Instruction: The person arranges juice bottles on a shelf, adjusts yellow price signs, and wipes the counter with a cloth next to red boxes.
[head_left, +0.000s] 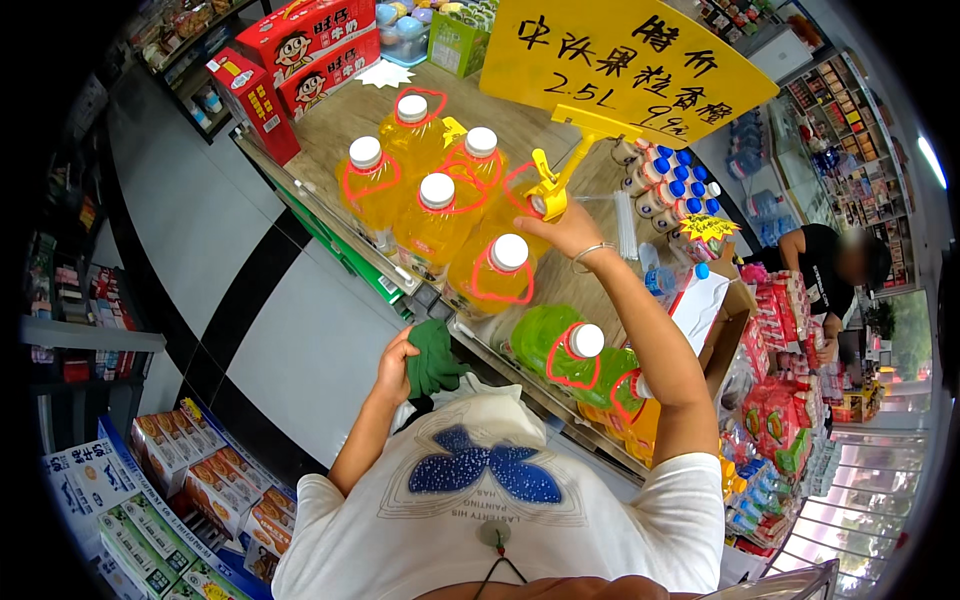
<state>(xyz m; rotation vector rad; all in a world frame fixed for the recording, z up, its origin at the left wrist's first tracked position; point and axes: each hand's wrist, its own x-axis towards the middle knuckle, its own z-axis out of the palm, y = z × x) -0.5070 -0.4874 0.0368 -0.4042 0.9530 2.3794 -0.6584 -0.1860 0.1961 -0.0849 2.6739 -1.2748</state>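
My left hand (396, 367) grips a bunched green cloth (433, 358) in front of my shirt, beside the table edge. On the wooden table (570, 289), my right hand (574, 234) is closed around the neck of a large orange-drink bottle (510, 214); some of its fingers are hidden. A yellow plastic clip (553, 191) sits around that bottle's cap and holds up a yellow sign (622, 64) with handwriting. Several similar bottles, such as the near one (491, 277), stand close by with white caps and red carry loops. Green-drink bottles (551, 345) stand nearer my right forearm.
Red milk cartons (311, 45) are stacked at the table's far left. Small blue-capped bottles (671, 184) and an open cardboard box (727, 315) lie to the right. Boxed goods (187, 480) fill the lower left. A person in black (817, 262) stands among packaged drinks at right.
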